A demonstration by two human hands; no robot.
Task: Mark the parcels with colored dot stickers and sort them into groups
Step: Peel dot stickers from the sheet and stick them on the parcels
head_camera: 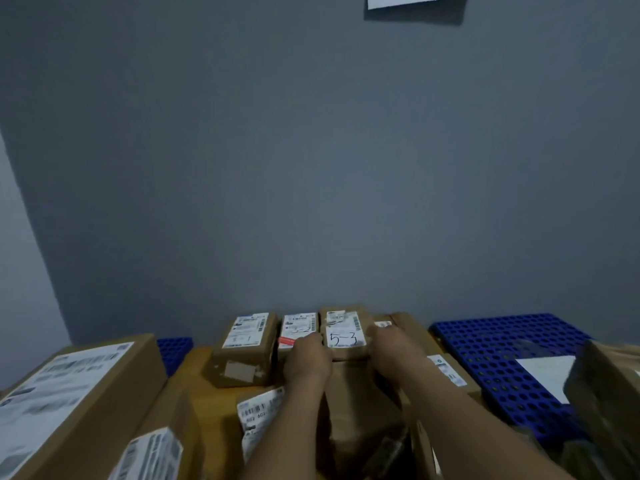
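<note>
Three small brown parcels stand in a row against the grey wall. The right one [344,329] has a white label with "5-3" handwritten on it. My left hand [308,355] grips its left side and my right hand [389,341] grips its right side. The middle parcel [298,326] touches my left hand's knuckles. The left parcel [246,341] stands apart from both hands. No dot stickers can be made out.
A big carton [69,393] with a large label fills the left foreground. More labelled parcels [259,414] lie below my arms. A blue perforated pallet [485,344] with a white sheet [550,372] lies right; a dark bag [609,393] sits at the right edge.
</note>
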